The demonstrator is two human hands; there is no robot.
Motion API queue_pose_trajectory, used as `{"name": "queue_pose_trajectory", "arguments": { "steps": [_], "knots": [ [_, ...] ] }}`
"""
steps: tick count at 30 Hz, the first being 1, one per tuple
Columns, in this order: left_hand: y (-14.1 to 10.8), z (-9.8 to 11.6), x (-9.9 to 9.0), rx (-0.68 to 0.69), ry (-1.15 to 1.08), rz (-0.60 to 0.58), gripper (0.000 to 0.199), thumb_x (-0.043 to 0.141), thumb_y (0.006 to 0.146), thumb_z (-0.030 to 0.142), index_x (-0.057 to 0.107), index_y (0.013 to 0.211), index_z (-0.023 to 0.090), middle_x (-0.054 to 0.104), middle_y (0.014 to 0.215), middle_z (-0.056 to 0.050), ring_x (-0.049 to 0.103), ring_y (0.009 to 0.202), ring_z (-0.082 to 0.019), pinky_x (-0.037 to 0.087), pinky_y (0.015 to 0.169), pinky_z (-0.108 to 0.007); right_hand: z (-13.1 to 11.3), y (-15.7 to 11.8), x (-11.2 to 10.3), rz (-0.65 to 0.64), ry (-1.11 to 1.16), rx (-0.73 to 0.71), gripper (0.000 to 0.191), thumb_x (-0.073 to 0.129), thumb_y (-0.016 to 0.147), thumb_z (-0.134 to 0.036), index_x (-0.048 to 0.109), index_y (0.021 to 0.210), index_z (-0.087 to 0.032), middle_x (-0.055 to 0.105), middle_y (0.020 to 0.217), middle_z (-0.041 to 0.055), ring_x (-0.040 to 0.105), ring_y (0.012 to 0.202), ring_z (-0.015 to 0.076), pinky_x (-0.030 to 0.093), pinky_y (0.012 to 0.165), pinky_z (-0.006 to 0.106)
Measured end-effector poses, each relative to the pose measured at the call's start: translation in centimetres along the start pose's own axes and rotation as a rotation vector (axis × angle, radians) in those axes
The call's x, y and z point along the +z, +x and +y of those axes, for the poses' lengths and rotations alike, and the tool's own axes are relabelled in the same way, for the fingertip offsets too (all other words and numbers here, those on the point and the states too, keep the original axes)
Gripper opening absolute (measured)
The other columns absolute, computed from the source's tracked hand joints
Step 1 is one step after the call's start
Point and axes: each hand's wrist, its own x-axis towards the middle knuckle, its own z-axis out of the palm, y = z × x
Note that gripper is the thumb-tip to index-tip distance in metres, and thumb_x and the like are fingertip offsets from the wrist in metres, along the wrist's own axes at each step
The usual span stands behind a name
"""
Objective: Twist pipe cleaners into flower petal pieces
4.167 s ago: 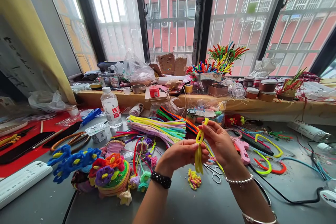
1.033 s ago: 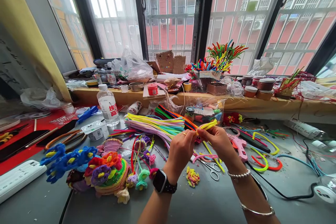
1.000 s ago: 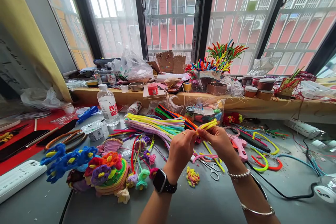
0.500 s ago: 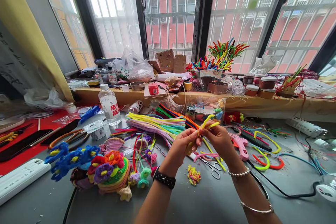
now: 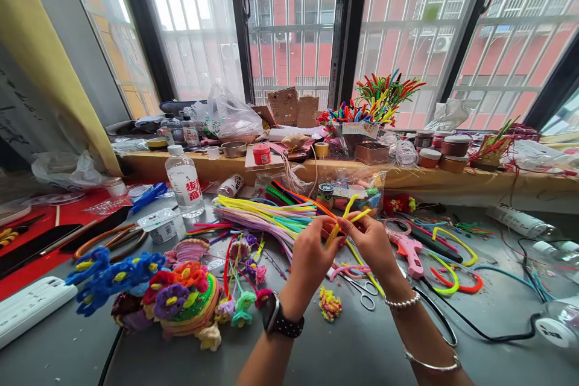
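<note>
Yellow pipe cleaners (image 5: 351, 207) stick up between my two hands, their ends crossing above the fingers. My left hand (image 5: 313, 253) has its fingers wrapped round the lower part of them, the back of the hand turned toward me. From the right, my right hand (image 5: 365, 239) pinches the same pipe cleaners near the crossing. Below the hands lie scissors (image 5: 364, 292) and a small yellow-and-red tuft (image 5: 330, 304). Just behind my left hand a bundle of pastel pipe cleaners (image 5: 266, 211) is spread on the table.
Pipe-cleaner flowers (image 5: 174, 295) stand at left, near a water bottle (image 5: 184, 184) and a power strip (image 5: 31, 313). A pink glue gun (image 5: 409, 250) with its black cord lies at right. Paint jars (image 5: 455, 148) and a box of pipe cleaners (image 5: 359, 129) line the sill.
My left hand has rolled so its back and the watch face show more. Both hands still hold the yellow pipe cleaners. The whole view has shifted slightly.
</note>
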Motion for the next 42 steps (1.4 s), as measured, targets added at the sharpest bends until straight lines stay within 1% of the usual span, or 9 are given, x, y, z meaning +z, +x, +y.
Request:
{"name": "queue_pose_trajectory", "arguments": {
  "steps": [2,5,8,13,15,20,26,33,42],
  "knots": [
    [-0.4,0.0,0.3,0.098,0.254,0.083,0.013,0.049,0.076,0.026,0.056,0.082,0.017,0.061,0.073,-0.004,0.054,0.069,-0.017,0.041,0.066,-0.03,-0.1,-0.1,0.1,0.017,-0.038,0.0,0.032,0.055,0.067,-0.046,0.056,0.07,-0.015,0.059,0.063,0.0047,0.053,0.057,0.0159,0.041,0.053,0.026],
    [-0.7,0.1,0.6,0.135,0.335,0.148,0.016,0.045,0.079,0.024,0.058,0.079,0.016,0.063,0.072,-0.006,0.056,0.068,-0.017,0.041,0.064,-0.029,-0.2,-0.2,0.3,0.026,-0.069,-0.019,0.033,0.056,0.066,-0.047,0.057,0.068,-0.014,0.059,0.063,0.0051,0.053,0.056,0.0157,0.04,0.052,0.026],
    [-0.4,0.2,0.3,0.02,0.125,0.106,0.015,0.048,0.076,0.024,0.06,0.076,0.016,0.065,0.072,-0.005,0.058,0.066,-0.016,0.043,0.063,-0.028,-0.1,-0.1,0.3,0.018,-0.041,-0.038,0.032,0.058,0.065,-0.047,0.057,0.069,-0.015,0.059,0.064,0.0047,0.053,0.056,0.0158,0.04,0.053,0.026],
    [0.2,0.3,-0.7,-0.196,-0.355,-0.104,0.019,0.051,0.074,0.031,0.058,0.072,0.014,0.065,0.065,-0.004,0.061,0.061,-0.016,0.047,0.057,-0.025,-0.4,-0.1,0.0,-0.069,0.017,-0.085,0.029,0.056,0.067,-0.045,0.056,0.065,-0.016,0.056,0.062,0.002,0.051,0.054,0.0135,0.04,0.052,0.024],
    [0.1,0.3,-0.7,-0.132,-0.218,-0.086,0.018,0.05,0.075,0.029,0.059,0.071,0.014,0.065,0.065,-0.004,0.061,0.061,-0.016,0.046,0.058,-0.025,-0.5,-0.2,-0.1,-0.078,0.003,-0.086,0.03,0.057,0.067,-0.045,0.056,0.063,-0.016,0.056,0.062,0.0019,0.051,0.053,0.0131,0.04,0.052,0.024],
    [-0.6,0.1,0.2,0.217,0.486,0.14,0.019,0.044,0.079,0.023,0.06,0.073,0.016,0.063,0.065,-0.005,0.057,0.06,-0.016,0.04,0.057,-0.026,-0.6,-0.3,0.4,0.013,-0.084,-0.027,0.032,0.057,0.064,-0.048,0.056,0.062,-0.016,0.057,0.058,0.0034,0.05,0.053,0.0146,0.039,0.05,0.025],
    [-0.7,-0.1,0.5,0.26,0.621,0.21,0.017,0.045,0.079,0.023,0.057,0.069,0.017,0.061,0.061,-0.003,0.056,0.058,-0.015,0.037,0.055,-0.025,-0.7,-0.6,1.0,0.056,-0.154,-0.003,0.03,0.056,0.067,-0.045,0.057,0.061,-0.016,0.06,0.06,0.0049,0.05,0.052,0.0147,0.038,0.051,0.026],
    [-0.4,0.3,-0.4,0.046,0.339,0.062,0.016,0.047,0.076,0.023,0.057,0.065,0.017,0.063,0.062,-0.002,0.057,0.057,-0.014,0.037,0.055,-0.024,-0.5,-0.4,0.6,0.004,-0.064,-0.01,0.032,0.06,0.062,-0.048,0.059,0.062,-0.015,0.059,0.062,0.0044,0.051,0.054,0.0146,0.04,0.052,0.026],
    [0.4,0.6,-1.3,-0.356,-0.721,-0.276,0.022,0.062,0.062,0.035,0.055,0.062,0.014,0.062,0.056,-0.002,0.057,0.054,-0.014,0.044,0.055,-0.025,-1.4,-0.2,-1.0,-0.225,0.229,0.008,0.026,0.064,0.06,-0.041,0.058,0.06,-0.016,0.052,0.058,-0.0019,0.048,0.055,0.0111,0.039,0.053,0.023]
  ]
}}
